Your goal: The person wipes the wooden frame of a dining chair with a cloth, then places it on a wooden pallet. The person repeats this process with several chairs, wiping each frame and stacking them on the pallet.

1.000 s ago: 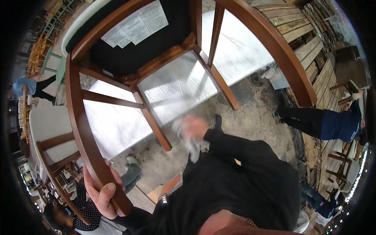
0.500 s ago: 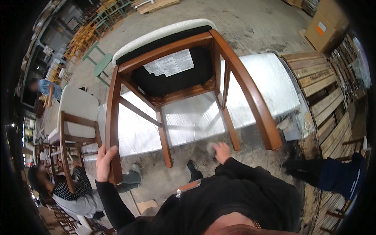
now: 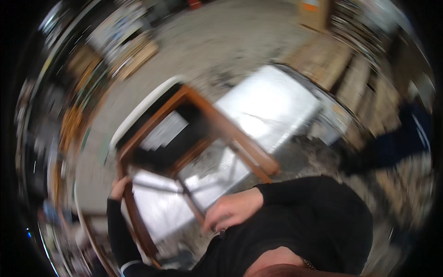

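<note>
A brown wooden chair [image 3: 230,134] lies upside down on a shiny table [image 3: 272,104], its white padded seat [image 3: 140,111] facing away and its legs toward me. My left hand [image 3: 119,188] grips one chair leg at the lower left. My right hand [image 3: 233,210] is low in the middle, close to my chest, fingers curled near a thin crossbar of the chair; whether it holds anything is unclear. The whole picture is smeared by motion.
Stacked wooden boards [image 3: 364,97] lie at the right, with a person in dark blue clothing [image 3: 397,143] beside them. More chair frames and clutter blur along the left edge [image 3: 69,124]. Grey concrete floor [image 3: 240,37] stretches beyond the table.
The view has swung fast and blurred. The chair now looks smaller and farther off. My right hand has drawn back from the table toward my chest. My left hand stays on the chair leg.
</note>
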The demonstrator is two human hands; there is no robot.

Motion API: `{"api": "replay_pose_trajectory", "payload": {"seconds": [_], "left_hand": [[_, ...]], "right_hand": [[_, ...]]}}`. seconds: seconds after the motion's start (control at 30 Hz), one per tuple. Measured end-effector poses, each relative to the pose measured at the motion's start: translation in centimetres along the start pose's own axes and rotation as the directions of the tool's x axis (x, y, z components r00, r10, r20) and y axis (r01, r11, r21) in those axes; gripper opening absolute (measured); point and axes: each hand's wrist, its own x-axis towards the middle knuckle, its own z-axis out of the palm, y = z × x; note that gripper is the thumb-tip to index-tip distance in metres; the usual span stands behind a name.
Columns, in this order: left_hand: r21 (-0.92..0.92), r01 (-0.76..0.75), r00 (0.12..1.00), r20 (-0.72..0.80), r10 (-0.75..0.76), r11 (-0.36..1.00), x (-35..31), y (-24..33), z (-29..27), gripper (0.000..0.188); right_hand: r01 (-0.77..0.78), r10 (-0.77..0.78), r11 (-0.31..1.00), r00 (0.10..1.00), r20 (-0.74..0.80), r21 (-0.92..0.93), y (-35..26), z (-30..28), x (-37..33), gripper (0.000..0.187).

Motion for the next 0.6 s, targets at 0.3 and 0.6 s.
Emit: {"api": "replay_pose_trajectory", "payload": {"seconds": [0.3, 0.6], "left_hand": [[-0.330, 0.192, 0.950, 0.299, -0.090, 0.924, 7.5, 5.3, 1.4, 0.032], [-0.376, 0.280, 0.959, 0.144, -0.242, 0.883, 7.5, 2.4, 0.7, 0.022]], "right_hand": [[-0.915, 0.241, 0.176, 0.397, -0.886, -0.362, -9.0, -21.0, 8.9, 0.048], [-0.950, 0.496, 0.302, 0.228, -0.838, -0.080, 7.5, -27.5, 10.2, 0.054]]}}
